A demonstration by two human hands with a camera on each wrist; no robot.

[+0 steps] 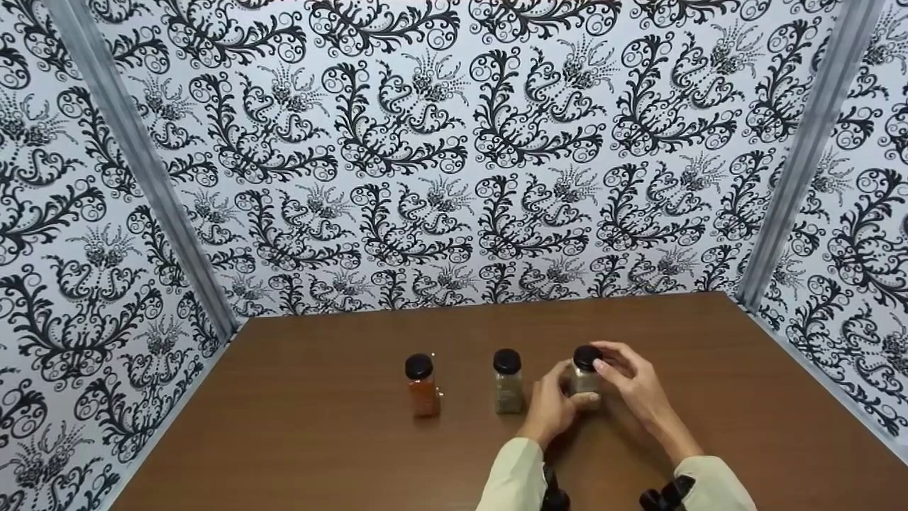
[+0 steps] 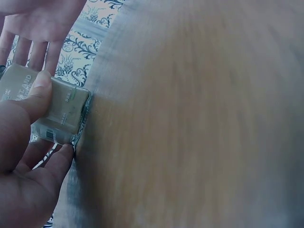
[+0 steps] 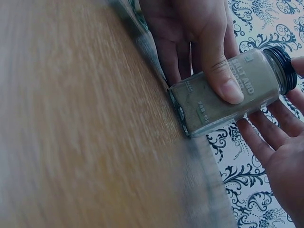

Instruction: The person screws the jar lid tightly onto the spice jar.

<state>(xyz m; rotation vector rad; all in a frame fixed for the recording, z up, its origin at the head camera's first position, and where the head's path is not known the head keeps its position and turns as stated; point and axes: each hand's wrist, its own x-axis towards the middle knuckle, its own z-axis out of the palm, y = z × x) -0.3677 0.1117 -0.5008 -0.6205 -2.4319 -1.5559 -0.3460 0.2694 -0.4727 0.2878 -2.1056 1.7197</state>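
A square glass spice jar with a black screw lid stands upright at the right of the row, close to or on the table. My left hand grips its body low down, thumb across the front face, as the right wrist view shows. White lettering on the jar reads "SALT AND", with the rest partly covered by the thumb. At the lid, my right hand pinches with thumb and fingers from the right side. Inside the jar is a greyish-beige powder, also seen in the left wrist view.
Left of my hands stands a second black-lidded jar with greenish-grey contents. Farther left is a jar of orange-red spice. All are on a brown wooden table, bounded by black-and-white patterned walls at the back and sides.
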